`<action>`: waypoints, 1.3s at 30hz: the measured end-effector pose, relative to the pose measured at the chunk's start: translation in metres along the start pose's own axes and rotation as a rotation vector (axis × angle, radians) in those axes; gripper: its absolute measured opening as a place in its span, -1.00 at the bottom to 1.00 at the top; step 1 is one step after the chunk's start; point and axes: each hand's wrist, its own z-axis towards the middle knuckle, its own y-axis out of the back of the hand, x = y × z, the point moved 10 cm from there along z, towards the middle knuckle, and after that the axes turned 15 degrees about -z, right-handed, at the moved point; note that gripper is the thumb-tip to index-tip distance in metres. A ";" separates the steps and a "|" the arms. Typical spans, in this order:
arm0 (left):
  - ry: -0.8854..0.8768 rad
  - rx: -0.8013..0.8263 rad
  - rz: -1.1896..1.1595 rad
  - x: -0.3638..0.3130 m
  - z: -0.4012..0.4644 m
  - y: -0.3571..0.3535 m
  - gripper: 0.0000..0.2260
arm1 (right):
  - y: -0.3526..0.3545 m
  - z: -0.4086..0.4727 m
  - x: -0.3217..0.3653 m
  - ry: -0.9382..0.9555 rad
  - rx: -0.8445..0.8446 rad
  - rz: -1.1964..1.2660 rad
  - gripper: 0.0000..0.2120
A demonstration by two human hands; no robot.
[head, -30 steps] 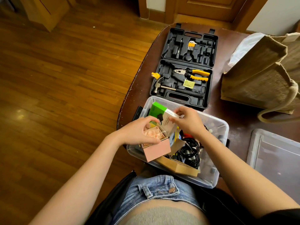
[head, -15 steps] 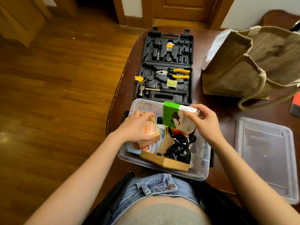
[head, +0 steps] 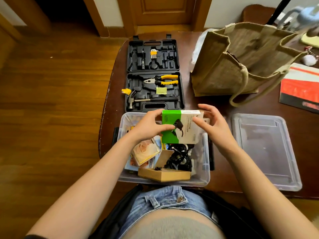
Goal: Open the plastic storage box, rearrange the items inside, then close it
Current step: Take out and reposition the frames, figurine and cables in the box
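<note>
The clear plastic storage box (head: 205, 176) stands open at the table's near edge, its clear lid (head: 265, 149) lying flat to its right. A green and white carton (head: 181, 128) is held above the box's far half. My left hand (head: 148, 126) grips the carton's green left end and my right hand (head: 210, 123) holds its white right end. Inside the box lie a pink box with a gold rim (head: 146, 150), a tangle of black cables (head: 179, 159) and a brown cardboard box (head: 164, 175).
An open black tool case (head: 153, 75) with pliers, hammer and hex keys lies beyond the box. A jute bag (head: 241, 61) stands at the back right, a red booklet (head: 300, 90) at the far right. The table's left edge drops to wooden floor.
My left hand let go of the pink box, which now lies in the storage box, and moved up to the green carton. The carton, held by both hands, rose and turned flatter.
</note>
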 end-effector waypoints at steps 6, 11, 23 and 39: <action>0.043 -0.023 -0.231 0.005 0.009 -0.001 -0.75 | 0.001 -0.009 -0.018 -0.070 0.109 0.023 -0.72; 0.136 0.054 -0.304 0.019 0.019 -0.014 -0.69 | 0.016 -0.006 -0.013 -0.019 0.011 -0.019 -0.74; 0.139 0.266 0.722 0.045 0.047 -0.040 -0.67 | 0.041 -0.008 -0.005 0.091 -0.228 -0.222 -0.68; 0.141 0.310 1.281 0.092 0.060 -0.067 -0.29 | 0.019 -0.001 -0.023 0.035 -0.216 -0.305 -0.75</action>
